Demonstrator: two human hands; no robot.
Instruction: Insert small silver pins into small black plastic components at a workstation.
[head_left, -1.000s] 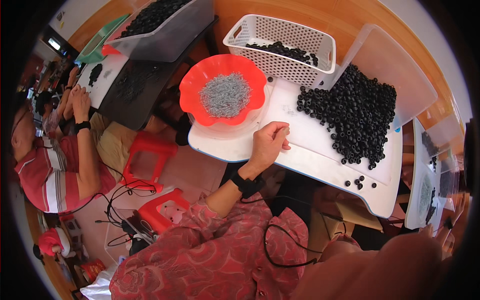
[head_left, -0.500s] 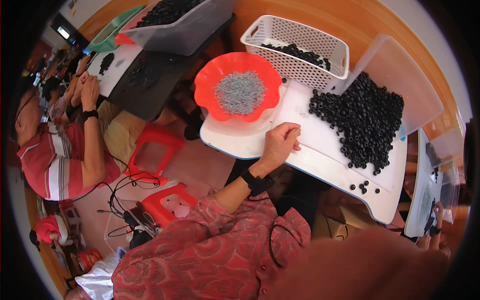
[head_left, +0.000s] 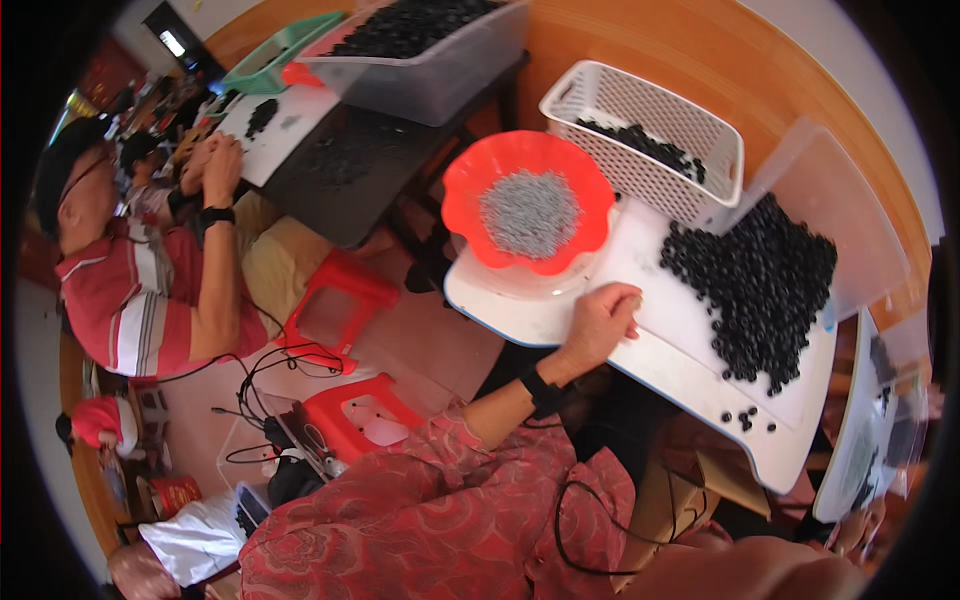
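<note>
My left hand (head_left: 603,322) rests on the near edge of a white work board (head_left: 690,330), fingers curled in, a black band on its wrist. I cannot see whether anything small lies under the fingers. Just beyond it stands a red scalloped bowl (head_left: 470,190) filled with tiny grey pieces (head_left: 528,213). To the right, a large heap of small black parts (head_left: 760,285) covers the board, and a few loose ones (head_left: 745,418) lie near its front corner. My right hand is out of view.
A white lattice basket (head_left: 645,120) with black parts stands behind the bowl. At the left a person in a striped red shirt (head_left: 140,300) works at another table under a grey tub (head_left: 430,60). Red stools (head_left: 335,295) and cables (head_left: 270,400) sit on the floor.
The view has swung, so the board and bowl sit further right in the picture. My left hand stays curled at the same spot on the board's edge.
</note>
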